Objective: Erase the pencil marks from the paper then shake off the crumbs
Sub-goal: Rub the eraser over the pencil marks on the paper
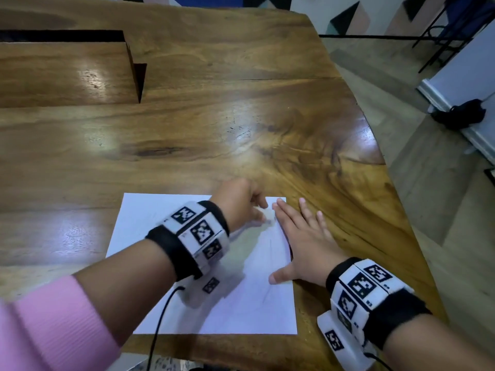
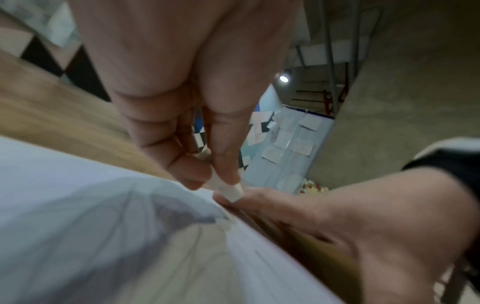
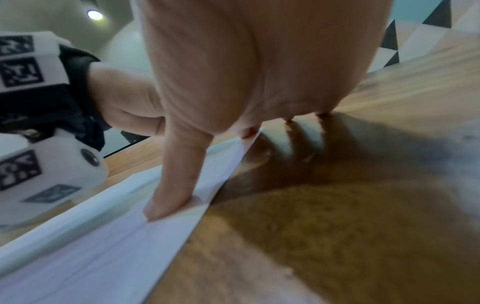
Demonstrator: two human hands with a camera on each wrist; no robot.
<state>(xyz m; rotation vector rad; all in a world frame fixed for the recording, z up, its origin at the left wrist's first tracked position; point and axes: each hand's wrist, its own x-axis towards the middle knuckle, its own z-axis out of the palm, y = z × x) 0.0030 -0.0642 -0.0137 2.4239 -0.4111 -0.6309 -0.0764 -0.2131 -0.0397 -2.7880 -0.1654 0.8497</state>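
Left hand [image 1: 241,203] pinches eraser [image 2: 228,190] (white); right hand [image 1: 308,245] flattens paper [image 1: 166,218].

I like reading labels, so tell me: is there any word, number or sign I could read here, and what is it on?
No readable words or numbers.
Wrist bands: black-and-white square code patterns, not text.
Paper: faint pencil marks, no legible writing.
Sheets on the far wall: too blurred to read.

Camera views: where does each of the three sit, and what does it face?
Head: above, looking down at the paper on the table; both forearms show.
Left wrist: under the left hand, facing its fingers pinching the eraser.
Right wrist: under the right hand, pressed flat over the paper's edge.
All three share the paper.
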